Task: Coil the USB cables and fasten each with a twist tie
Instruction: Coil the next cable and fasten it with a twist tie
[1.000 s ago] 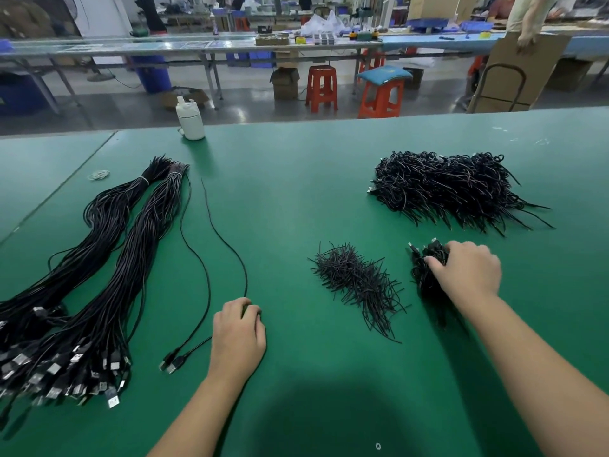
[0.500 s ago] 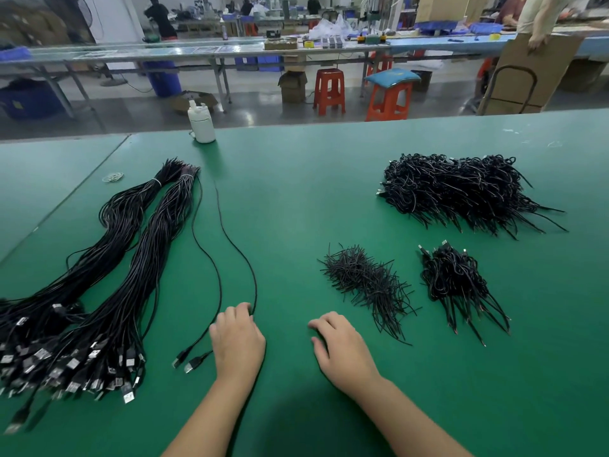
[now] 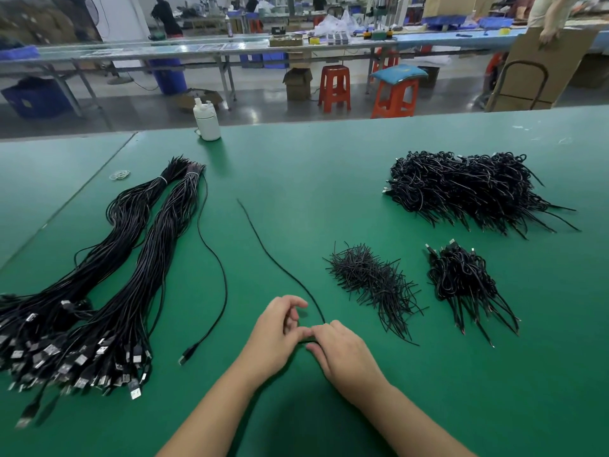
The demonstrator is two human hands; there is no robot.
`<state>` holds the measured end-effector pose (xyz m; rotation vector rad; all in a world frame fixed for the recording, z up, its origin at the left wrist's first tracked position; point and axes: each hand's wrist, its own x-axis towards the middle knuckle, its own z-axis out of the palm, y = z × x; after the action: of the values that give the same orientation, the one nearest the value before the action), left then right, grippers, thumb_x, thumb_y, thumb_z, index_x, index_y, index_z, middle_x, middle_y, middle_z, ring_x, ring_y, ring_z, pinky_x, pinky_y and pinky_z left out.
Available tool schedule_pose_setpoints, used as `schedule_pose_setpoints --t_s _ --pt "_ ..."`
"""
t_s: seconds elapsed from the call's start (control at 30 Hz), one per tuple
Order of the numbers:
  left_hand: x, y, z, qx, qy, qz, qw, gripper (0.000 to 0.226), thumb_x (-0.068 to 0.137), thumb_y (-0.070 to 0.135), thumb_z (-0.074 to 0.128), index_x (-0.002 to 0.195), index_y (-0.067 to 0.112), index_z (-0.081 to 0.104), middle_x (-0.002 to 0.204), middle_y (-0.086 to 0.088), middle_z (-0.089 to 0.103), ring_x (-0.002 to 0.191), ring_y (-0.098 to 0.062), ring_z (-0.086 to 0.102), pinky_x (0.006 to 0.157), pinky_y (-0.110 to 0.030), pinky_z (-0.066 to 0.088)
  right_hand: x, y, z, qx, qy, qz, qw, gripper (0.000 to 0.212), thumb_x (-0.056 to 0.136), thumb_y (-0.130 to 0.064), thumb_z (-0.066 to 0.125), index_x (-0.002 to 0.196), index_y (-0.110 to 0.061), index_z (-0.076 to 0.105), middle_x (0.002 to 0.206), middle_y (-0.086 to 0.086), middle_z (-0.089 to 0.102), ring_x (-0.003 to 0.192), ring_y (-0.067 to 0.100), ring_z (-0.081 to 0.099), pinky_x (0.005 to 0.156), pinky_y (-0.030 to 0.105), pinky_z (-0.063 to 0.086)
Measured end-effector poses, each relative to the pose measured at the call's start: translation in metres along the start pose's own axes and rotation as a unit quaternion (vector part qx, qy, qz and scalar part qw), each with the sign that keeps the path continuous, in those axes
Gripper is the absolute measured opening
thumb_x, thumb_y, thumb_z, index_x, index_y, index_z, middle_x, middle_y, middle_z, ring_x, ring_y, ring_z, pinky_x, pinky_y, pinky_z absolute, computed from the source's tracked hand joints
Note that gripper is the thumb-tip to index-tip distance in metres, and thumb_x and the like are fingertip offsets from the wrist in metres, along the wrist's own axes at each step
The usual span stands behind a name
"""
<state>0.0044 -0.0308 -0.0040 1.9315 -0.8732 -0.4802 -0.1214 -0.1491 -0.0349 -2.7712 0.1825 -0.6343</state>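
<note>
Both hands meet at the near end of one USB cable [image 3: 276, 262] on the table [image 3: 329, 166], left hand [image 3: 275, 338] and right hand [image 3: 342, 354] pinching it, its length running away up-left.

left hand [image 3: 275, 331]: bare, no glove, no ring in view
right hand [image 3: 342, 352]: bare, no glove, short nails
forearms: both uncovered to the frame's edge, no sleeve, watch or band showed
</note>
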Motion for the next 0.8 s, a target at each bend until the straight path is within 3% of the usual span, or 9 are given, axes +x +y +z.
schedule_pose_setpoints --t_s 0.07,0.13,0.23,0.3,0.4,0.53,0.67,0.8 --pt "0.005 0.000 -0.003 -0.027 -0.007 -0.019 0.999 0.025 0.087 0.005 0.069 0.098 0.027 0.066 0.084 0.002 0.059 0.068 -0.003 0.053 0.069 -0.017 0.047 -0.001 0.000 0.000 -0.016 0.009 0.033 0.999 0.014 0.090 -0.022 0.069 0.080 -0.014 0.063 0.070 -0.003 0.056 0.065 0.019 0.053 0.059 0.031 0.044" --pt "0.011 -0.003 -0.009 -0.122 0.021 -0.080 0.989 0.015 0.096 0.008 0.059 0.094 0.020 0.070 0.082 -0.003 0.069 0.074 -0.009 0.065 0.065 -0.019 0.051 -0.002 0.000 -0.003 0.024 0.013 0.137 0.990 0.021 0.098 -0.021 0.058 0.078 -0.011 0.058 0.066 0.000 0.053 0.062 0.021 0.051 0.057 0.034 0.041" --pt "0.016 -0.012 -0.020 -0.306 0.097 -0.209 0.924 0.029 0.104 0.021 0.046 0.100 0.002 0.067 0.090 -0.016 0.071 0.084 -0.026 0.073 0.068 -0.030 0.057 -0.002 0.003 -0.003 0.101 0.012 0.229 0.968 0.029 0.104 -0.024 0.042 0.077 -0.014 0.044 0.063 -0.001 0.045 0.057 0.019 0.043 0.056 0.031 0.030" --pt "0.014 -0.016 -0.021 -0.363 0.123 -0.252 0.888 0.038 0.106 0.029 0.041 0.106 -0.002 0.062 0.097 -0.021 0.070 0.087 -0.034 0.073 0.068 -0.036 0.059 -0.002 0.003 -0.005 0.137 0.016 0.253 0.958 0.030 0.104 -0.025 0.040 0.076 -0.015 0.038 0.061 -0.003 0.042 0.056 0.018 0.040 0.055 0.031 0.027" --pt "0.008 -0.015 -0.009 -0.395 0.099 -0.273 0.872 0.045 0.106 0.035 0.039 0.109 -0.004 0.061 0.100 -0.023 0.072 0.089 -0.038 0.073 0.064 -0.036 0.060 -0.002 0.003 -0.006 0.150 0.012 0.256 0.955 0.031 0.104 -0.026 0.039 0.076 -0.016 0.036 0.061 -0.004 0.041 0.057 0.018 0.041 0.056 0.031 0.026" --pt "0.004 -0.003 0.017 -0.345 -0.016 -0.223 0.912 0.039 0.104 0.035 0.045 0.114 0.004 0.065 0.106 -0.013 0.074 0.099 -0.028 0.071 0.079 -0.035 0.058 -0.005 0.003 -0.004 0.128 -0.012 0.213 0.969 0.028 0.105 -0.028 0.038 0.079 -0.018 0.038 0.068 -0.003 0.045 0.063 0.020 0.045 0.060 0.034 0.032" --pt "0.017 0.008 0.022 -0.401 0.017 -0.210 0.892 0.036 0.105 0.027 0.042 0.119 0.002 0.064 0.112 -0.014 0.072 0.105 -0.026 0.069 0.089 -0.036 0.053 -0.007 0.003 -0.004 0.121 -0.027 0.184 0.975 0.024 0.105 -0.030 0.035 0.083 -0.020 0.039 0.073 -0.001 0.046 0.068 0.022 0.047 0.065 0.036 0.036" --pt "0.022 0.008 0.021 -0.425 -0.009 -0.230 0.875 0.039 0.104 0.030 0.043 0.118 0.001 0.065 0.115 -0.016 0.071 0.109 -0.028 0.068 0.090 -0.037 0.052 -0.008 0.003 -0.005 0.122 -0.036 0.163 0.978 0.025 0.105 -0.030 0.035 0.086 -0.016 0.045 0.078 0.003 0.050 0.071 0.024 0.049 0.068 0.036 0.038"
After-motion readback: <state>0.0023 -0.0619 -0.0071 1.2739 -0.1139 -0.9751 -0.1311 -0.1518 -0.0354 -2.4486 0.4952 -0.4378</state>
